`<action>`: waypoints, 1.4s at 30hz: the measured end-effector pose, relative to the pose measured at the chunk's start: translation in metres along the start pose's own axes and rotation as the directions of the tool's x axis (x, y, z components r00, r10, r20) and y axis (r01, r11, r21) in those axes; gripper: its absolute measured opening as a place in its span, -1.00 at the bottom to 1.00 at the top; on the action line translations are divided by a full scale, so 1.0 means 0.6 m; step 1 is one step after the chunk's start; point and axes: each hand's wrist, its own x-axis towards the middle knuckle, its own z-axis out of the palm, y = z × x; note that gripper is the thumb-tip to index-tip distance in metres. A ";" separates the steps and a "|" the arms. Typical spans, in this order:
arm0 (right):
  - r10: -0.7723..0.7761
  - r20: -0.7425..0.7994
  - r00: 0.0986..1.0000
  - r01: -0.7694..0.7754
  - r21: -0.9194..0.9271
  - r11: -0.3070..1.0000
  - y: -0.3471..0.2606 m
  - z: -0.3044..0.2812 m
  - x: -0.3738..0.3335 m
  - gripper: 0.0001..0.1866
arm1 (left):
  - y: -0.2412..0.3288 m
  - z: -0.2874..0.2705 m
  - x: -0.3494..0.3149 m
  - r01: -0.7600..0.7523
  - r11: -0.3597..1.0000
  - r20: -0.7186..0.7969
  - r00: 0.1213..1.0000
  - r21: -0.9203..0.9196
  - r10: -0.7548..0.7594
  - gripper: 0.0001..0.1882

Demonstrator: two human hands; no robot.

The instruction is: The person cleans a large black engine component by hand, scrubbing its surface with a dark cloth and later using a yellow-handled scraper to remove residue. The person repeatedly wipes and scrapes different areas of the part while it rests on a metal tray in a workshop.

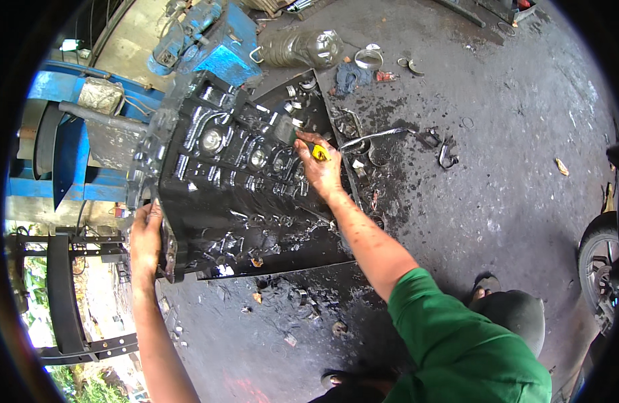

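A large black engine block, wet with oil, lies tilted in front of me with its round bores and cast ribs showing. My right hand is closed round a hand tool with a yellow and black handle at the block's right side. A flat grey end beyond my fingers appears to belong to that tool. It lies over the block, though contact cannot be made out. My left hand grips the block's left end flange, its fingertips partly hidden behind the rim.
Under the block lies a dark sheet or tray. Bearing shells and small metal parts lie right of it. A large plastic bottle and a blue machine stand beyond. A wheel is at far right; another person's foot is close by.
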 end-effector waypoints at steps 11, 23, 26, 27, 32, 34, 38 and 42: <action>-0.084 -0.093 0.992 0.094 0.118 0.989 0.011 0.014 -0.002 -0.86 | 0.003 0.001 -0.003 0.015 0.999 0.009 1.000 -0.040 -0.014 -0.40; 0.063 0.070 0.996 -0.084 0.358 0.930 0.002 0.008 0.038 -0.90 | -0.013 0.001 0.007 0.017 1.000 0.004 1.000 -0.020 -0.017 -0.37; 0.336 0.184 0.924 -0.377 0.592 0.713 0.017 0.007 0.005 -0.93 | -0.014 0.001 0.008 0.020 0.999 0.019 1.000 -0.028 -0.020 -0.38; 0.417 0.141 0.898 -0.412 0.603 0.683 0.016 0.003 -0.014 -0.93 | -0.014 0.000 0.007 0.013 1.000 0.021 1.000 -0.017 -0.013 -0.38; 0.352 0.245 0.903 -0.428 0.562 0.707 -0.013 0.000 -0.058 -0.94 | -0.009 -0.002 0.005 0.003 0.998 -0.012 1.000 0.061 -0.002 -0.39; 0.360 0.331 0.872 -0.488 0.530 0.694 -0.006 -0.006 -0.022 -0.90 | -0.008 -0.003 0.005 0.005 0.999 0.008 1.000 0.032 -0.005 -0.39; 0.255 0.256 0.932 -0.358 0.553 0.752 0.026 -0.004 0.014 -0.86 | -0.012 -0.001 0.006 0.028 0.999 0.035 0.999 -0.034 -0.027 -0.39; 0.153 0.280 0.948 -0.223 0.236 0.946 0.019 -0.004 -0.011 -0.90 | -0.012 -0.005 0.006 -0.023 0.997 -0.013 1.000 0.076 0.024 -0.37</action>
